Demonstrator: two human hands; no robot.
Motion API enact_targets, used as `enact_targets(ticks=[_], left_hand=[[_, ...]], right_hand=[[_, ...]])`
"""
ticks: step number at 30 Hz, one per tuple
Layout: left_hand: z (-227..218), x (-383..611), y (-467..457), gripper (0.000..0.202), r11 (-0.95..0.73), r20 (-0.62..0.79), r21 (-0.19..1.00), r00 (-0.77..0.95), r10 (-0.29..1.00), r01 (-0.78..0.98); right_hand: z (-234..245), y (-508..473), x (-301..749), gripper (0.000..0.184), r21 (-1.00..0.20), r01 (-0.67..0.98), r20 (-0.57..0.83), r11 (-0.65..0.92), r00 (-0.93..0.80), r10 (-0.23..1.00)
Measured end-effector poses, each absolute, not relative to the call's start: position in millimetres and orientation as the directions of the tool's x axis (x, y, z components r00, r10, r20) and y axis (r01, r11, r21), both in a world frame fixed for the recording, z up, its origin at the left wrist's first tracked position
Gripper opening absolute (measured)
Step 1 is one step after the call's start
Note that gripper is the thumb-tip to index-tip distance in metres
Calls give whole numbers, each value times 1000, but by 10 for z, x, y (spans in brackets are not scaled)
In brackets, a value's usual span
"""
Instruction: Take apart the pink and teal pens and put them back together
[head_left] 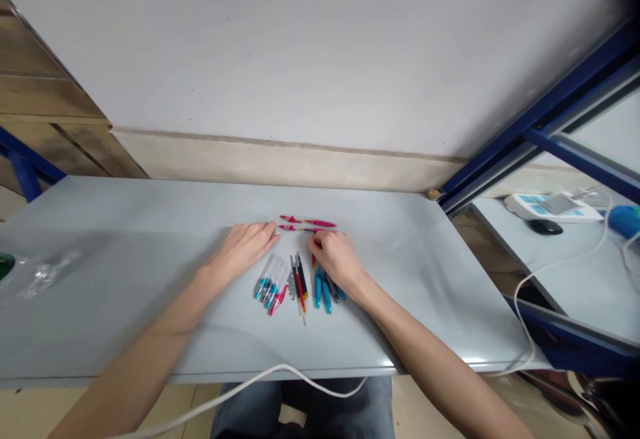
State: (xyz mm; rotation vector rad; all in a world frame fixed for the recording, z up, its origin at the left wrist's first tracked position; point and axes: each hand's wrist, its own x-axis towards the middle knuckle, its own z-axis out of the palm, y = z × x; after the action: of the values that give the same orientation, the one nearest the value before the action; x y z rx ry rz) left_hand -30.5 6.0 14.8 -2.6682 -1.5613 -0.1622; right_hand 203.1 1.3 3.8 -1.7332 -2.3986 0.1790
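Observation:
My left hand (250, 242) rests on the grey table with its fingers curled together, close to the clip end of the lower pink pen (293, 228). What it holds, if anything, is hidden. My right hand (337, 255) is closed, its fingertips bent down by the other end of that pen; their contents cannot be made out. A second pink pen (320, 222) lies just beyond. Between the hands are clear pen barrels (273, 272) with coloured clips, small springs (292, 285) and several ink refills (301, 285). Blue pen grips (326, 295) lie partly under my right hand.
A white cable (285, 367) crosses in front of the table edge (200, 377). Clear plastic wrapping (45, 275) lies at far left. On the right, beyond a blue frame (500, 125), another table bears a white device (553, 207) and a black mouse (545, 227).

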Motion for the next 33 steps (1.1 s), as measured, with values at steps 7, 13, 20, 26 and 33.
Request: enact_targets(ticks=[7, 13, 20, 26, 33], left_hand=[[139, -268, 53, 28, -573, 242, 136, 534, 810, 808], [113, -196, 33, 20, -670, 364, 255, 573, 734, 697], [54, -110, -4, 20, -718, 427, 326, 582, 692, 615], [53, -87, -35, 17, -731, 414, 272, 610, 676, 625], [30, -92, -39, 13, -721, 406, 243, 607, 683, 649]], right_hand=[[59, 45, 2087, 40, -437, 851, 161, 293, -246, 956], [16, 120, 2173, 45, -769, 601, 192, 217, -107, 976], [71, 149, 2231, 44, -955, 292, 44, 50, -28, 999], [73, 141, 2210, 40, -995, 92, -30, -27, -27, 999], [85, 108, 2212, 32, -984, -135, -111, -114, -28, 993]])
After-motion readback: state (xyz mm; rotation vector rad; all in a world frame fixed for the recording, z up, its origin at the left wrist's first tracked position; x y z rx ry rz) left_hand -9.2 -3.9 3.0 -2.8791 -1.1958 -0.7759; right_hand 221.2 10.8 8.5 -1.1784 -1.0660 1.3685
